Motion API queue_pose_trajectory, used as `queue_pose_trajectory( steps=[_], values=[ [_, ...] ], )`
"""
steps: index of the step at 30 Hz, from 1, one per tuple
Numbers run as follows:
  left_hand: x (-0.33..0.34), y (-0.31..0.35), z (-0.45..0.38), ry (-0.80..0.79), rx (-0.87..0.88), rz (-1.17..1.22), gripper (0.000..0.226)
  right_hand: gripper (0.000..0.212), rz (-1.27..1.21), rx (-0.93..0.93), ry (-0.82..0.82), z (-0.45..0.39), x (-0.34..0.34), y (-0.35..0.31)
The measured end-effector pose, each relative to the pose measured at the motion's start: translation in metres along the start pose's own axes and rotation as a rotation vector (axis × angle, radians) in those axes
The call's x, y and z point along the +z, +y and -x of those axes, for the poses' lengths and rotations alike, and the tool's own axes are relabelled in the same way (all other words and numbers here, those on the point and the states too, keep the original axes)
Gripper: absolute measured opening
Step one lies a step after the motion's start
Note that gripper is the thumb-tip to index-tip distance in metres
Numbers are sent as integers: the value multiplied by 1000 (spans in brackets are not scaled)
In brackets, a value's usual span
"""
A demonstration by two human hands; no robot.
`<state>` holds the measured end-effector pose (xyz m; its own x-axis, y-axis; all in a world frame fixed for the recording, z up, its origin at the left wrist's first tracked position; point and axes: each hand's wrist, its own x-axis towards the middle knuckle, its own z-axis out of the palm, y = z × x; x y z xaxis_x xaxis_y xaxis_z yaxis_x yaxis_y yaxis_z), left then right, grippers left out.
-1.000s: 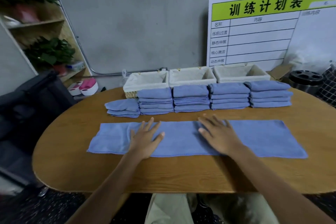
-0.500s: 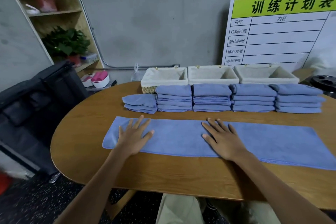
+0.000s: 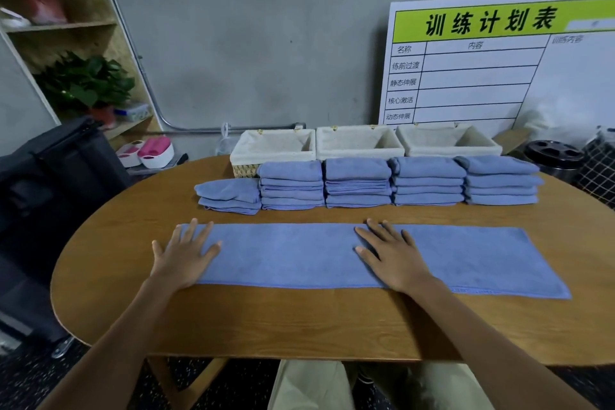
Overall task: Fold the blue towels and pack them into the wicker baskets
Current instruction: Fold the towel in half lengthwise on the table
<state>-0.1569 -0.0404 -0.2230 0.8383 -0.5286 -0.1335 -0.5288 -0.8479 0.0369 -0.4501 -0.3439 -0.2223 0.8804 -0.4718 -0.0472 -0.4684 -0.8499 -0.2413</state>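
Wicker baskets (image 3: 357,143): 3. Folded-towel stacks (image 3: 357,183): 5. Flat towel (image 3: 299,256): 1. Hands: 2, left hand (image 3: 183,260), right hand (image 3: 392,260).

The long towel (image 3: 332,256) across the middle of the frame is plain periwinkle blue, and the folded towel stacks (image 3: 359,183) above it match; the table (image 3: 299,319) is warm honey-brown with wood grain; the three baskets (image 3: 359,143) at upper centre have cream liners, with tan wicker weave showing on the leftmost; the board (image 3: 492,66) at upper right is white with a lime-green header, black characters and black ruled lines
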Motion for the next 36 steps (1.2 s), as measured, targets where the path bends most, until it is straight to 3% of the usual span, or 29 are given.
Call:
queue_pose_trajectory(
  steps=[3,7,10,12,15,19,23,26,29,33,36],
  values=[
    [-3,1,0,-11,8,-49,68,57,44,91,22,16,-7,44],
    [-3,2,-3,-3,6,-120,68,57,78,208,38,38,-17,95],
    [-13,15,-5,12,14,-284,63,57,-52,144,102,42,-21,105],
    [-19,48,0,172,150,-344,55,46,-222,114,241,45,-28,113],
    [-14,137,11,344,507,3,45,24,-364,123,451,52,-36,134],
    [-8,289,31,265,829,209,37,14,-334,280,601,68,-49,169],
    [-7,411,44,203,942,187,36,7,-92,419,576,89,-45,210],
    [-5,481,41,128,961,171,39,29,-50,496,549,95,-37,215],
    [-2,521,32,36,957,223,35,41,10,524,487,92,-38,212],
    [-6,532,15,-234,937,477,7,49,45,544,391,86,-41,222],
    [-15,532,9,-378,937,622,17,45,-73,522,383,78,-46,226]
  ],
)
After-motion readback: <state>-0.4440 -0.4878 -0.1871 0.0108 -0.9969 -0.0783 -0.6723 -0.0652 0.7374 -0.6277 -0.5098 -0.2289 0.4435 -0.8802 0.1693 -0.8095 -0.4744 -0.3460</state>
